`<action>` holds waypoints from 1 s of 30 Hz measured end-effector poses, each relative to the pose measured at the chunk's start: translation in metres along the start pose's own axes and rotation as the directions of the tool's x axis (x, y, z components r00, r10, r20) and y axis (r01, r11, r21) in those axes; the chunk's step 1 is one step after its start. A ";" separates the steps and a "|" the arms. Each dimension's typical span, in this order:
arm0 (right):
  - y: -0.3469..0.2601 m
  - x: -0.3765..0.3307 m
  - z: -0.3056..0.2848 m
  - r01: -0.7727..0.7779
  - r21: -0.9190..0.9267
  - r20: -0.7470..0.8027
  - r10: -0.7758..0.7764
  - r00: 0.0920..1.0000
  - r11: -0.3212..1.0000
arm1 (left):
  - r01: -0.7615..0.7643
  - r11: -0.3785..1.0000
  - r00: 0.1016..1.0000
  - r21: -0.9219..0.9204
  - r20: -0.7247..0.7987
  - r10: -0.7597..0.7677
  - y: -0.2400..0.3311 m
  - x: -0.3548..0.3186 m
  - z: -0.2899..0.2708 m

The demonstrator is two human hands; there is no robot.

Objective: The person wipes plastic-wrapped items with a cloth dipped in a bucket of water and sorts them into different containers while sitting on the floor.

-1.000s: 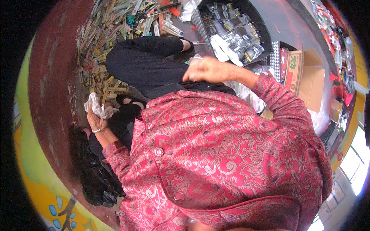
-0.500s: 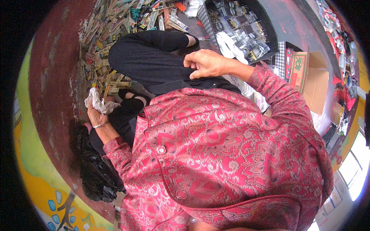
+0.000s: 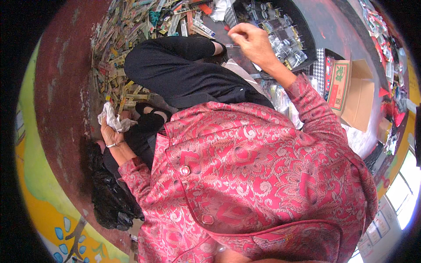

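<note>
My left hand (image 3: 111, 133), with a pale band at the wrist, is closed round a crumpled white cloth (image 3: 117, 120) beside my knee. My right hand (image 3: 255, 46) hangs in the air near the left edge of a dark tray (image 3: 310, 40). Its fingers are curled in, and whether anything small is between them is hidden. Many small clear plastic packs (image 3: 285, 39) lie in the tray. A pale flat piece (image 3: 240, 70) lies by my thigh, below my right hand.
A heap of thin strip-like packs (image 3: 118, 65) covers the ground beyond my legs. An open cardboard box (image 3: 357, 96) stands at the right. More clear packs (image 3: 283, 98) lie by my right side. A black plastic bag (image 3: 114, 197) sits at the left.
My right hand has moved from above my lap up and right, toward the tray. The white cloth at the tray's near edge no longer shows there. My left hand has hardly moved.
</note>
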State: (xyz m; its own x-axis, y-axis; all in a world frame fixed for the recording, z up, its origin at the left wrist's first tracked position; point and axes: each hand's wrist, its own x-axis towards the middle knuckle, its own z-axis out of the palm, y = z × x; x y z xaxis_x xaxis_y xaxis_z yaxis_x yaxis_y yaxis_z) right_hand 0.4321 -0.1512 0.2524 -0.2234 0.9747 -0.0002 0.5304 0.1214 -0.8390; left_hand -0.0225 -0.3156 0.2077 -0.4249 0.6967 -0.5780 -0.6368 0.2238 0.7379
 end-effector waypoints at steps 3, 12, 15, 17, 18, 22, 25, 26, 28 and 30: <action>-0.018 -0.026 0.008 0.374 -0.048 0.213 -0.356 0.910 0.926 | -0.006 1.000 0.999 -0.004 -0.046 0.005 0.002 -0.006 -0.003; -0.025 -0.059 0.044 0.184 0.206 0.491 -0.264 0.830 0.961 | 0.054 0.998 0.997 0.018 0.052 -0.055 0.000 -0.003 0.012; -0.025 -0.048 0.029 0.058 0.241 0.718 -0.218 0.661 0.969 | 0.068 0.997 0.994 -0.022 0.086 -0.066 0.002 -0.004 0.001; -0.007 -0.031 0.036 0.118 0.334 0.686 -0.327 0.650 0.935 | 0.090 0.996 0.991 -0.014 0.098 -0.088 0.009 -0.002 -0.015; -0.007 -0.017 0.027 -0.209 0.356 0.795 -0.178 0.580 0.911 | 0.115 0.993 0.986 -0.017 0.125 -0.112 0.005 0.009 -0.018; 0.019 0.017 0.013 -0.491 0.314 0.428 0.341 0.837 0.812 | 0.065 0.998 0.998 -0.002 -0.007 -0.065 0.004 -0.013 0.036; 0.035 0.010 0.029 -0.246 0.137 0.570 0.126 0.812 0.960 | 0.109 0.994 0.983 -0.015 0.149 -0.106 0.005 0.004 0.001; 0.036 0.006 0.035 -0.250 0.137 0.661 0.100 0.743 0.958 | 0.100 0.995 0.991 0.003 0.084 -0.100 0.004 0.006 -0.001; 0.018 -0.001 0.038 -0.379 0.196 0.763 0.102 0.638 0.904 | 0.072 0.997 0.996 0.031 -0.048 -0.071 0.003 -0.002 0.018; 0.027 -0.004 0.047 -0.298 0.309 0.739 -0.031 0.673 0.903 | 0.092 0.992 0.996 0.088 -0.024 -0.090 0.005 -0.009 0.015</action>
State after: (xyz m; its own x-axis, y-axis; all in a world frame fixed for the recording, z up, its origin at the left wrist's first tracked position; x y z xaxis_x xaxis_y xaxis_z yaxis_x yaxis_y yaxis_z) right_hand 0.4090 -0.1602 0.2046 -0.7712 0.5135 -0.3764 0.2927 -0.2391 -0.9258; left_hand -0.0123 -0.3106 0.2223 -0.3810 0.6575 -0.6500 -0.6142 0.3454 0.7095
